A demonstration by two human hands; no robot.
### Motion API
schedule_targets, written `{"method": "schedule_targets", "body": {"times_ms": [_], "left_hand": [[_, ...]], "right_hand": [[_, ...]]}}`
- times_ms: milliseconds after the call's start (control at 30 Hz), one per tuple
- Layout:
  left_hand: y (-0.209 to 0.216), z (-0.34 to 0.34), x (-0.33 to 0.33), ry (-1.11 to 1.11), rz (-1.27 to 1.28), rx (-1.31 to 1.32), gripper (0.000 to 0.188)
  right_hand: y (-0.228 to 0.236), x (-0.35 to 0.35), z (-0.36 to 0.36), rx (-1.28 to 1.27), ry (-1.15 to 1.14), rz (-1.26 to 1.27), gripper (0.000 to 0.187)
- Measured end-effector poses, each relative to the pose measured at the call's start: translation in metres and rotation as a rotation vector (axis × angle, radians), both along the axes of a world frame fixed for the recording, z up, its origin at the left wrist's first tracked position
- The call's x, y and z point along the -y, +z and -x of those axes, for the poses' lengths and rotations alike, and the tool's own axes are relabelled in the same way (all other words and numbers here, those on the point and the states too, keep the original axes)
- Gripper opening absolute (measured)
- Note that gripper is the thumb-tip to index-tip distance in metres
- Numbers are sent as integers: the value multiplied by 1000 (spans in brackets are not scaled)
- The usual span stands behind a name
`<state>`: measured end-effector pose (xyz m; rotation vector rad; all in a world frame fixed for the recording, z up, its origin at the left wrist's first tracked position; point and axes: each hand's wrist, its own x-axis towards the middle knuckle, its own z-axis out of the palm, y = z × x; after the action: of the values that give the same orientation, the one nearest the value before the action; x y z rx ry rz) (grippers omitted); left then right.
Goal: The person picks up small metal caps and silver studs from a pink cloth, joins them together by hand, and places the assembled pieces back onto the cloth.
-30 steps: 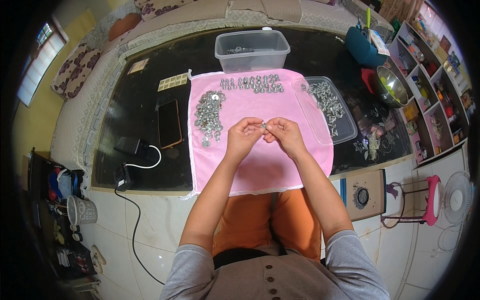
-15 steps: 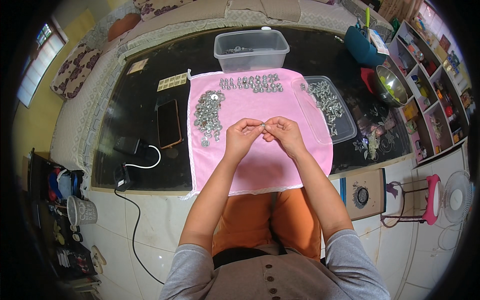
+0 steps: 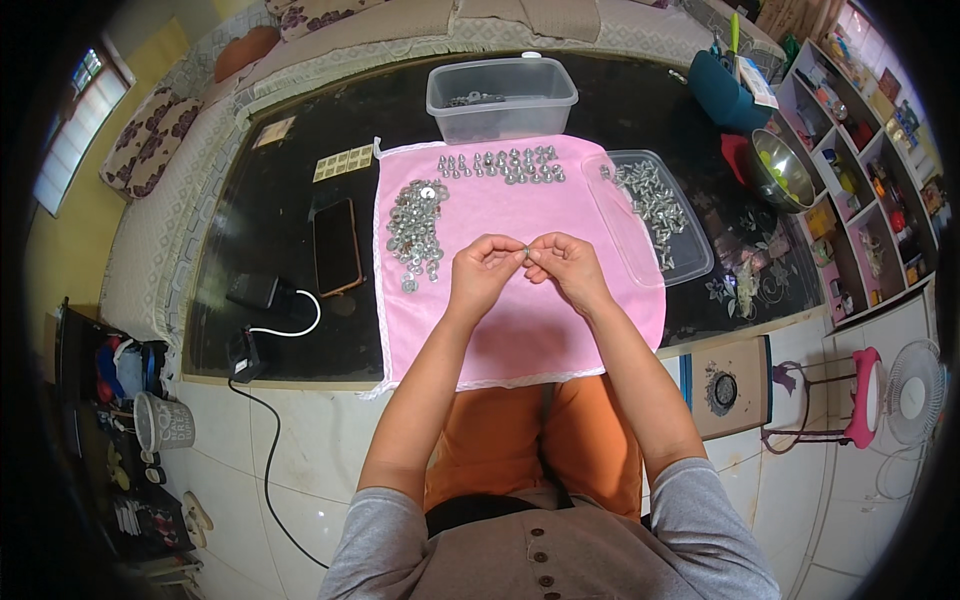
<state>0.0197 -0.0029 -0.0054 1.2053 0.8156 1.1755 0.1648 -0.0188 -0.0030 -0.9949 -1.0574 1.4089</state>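
Slipping is the main risk — a small metal piece (image 3: pixel 527 253) pinched by fingertips only, so an uneven squeeze could drop it onto the pink cloth (image 3: pixel 470 215). A careless reach could topple the upright metal pieces (image 3: pixel 515 158) rowed beyond. Left hand (image 3: pixel 482 274) and right hand (image 3: pixel 568 272) both grip it — it sits between their thumbs and forefingers, mostly hidden, right of the disc pile (image 3: pixel 413 222).
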Motion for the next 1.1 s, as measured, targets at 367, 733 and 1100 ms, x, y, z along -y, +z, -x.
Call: {"method": "schedule_targets", "body": {"times_ms": [367,733,1100], "left_hand": [[3,1,2,20,31,16,12],[37,23,-29,201,-94,-412,10],[24,4,-127,194,-395,-798,12]], "right_hand": [[2,-1,0,-10,-16,0,12],[-1,-1,0,48,14,-2,15],[-3,-1,-1,26,57,-8,11]]}}
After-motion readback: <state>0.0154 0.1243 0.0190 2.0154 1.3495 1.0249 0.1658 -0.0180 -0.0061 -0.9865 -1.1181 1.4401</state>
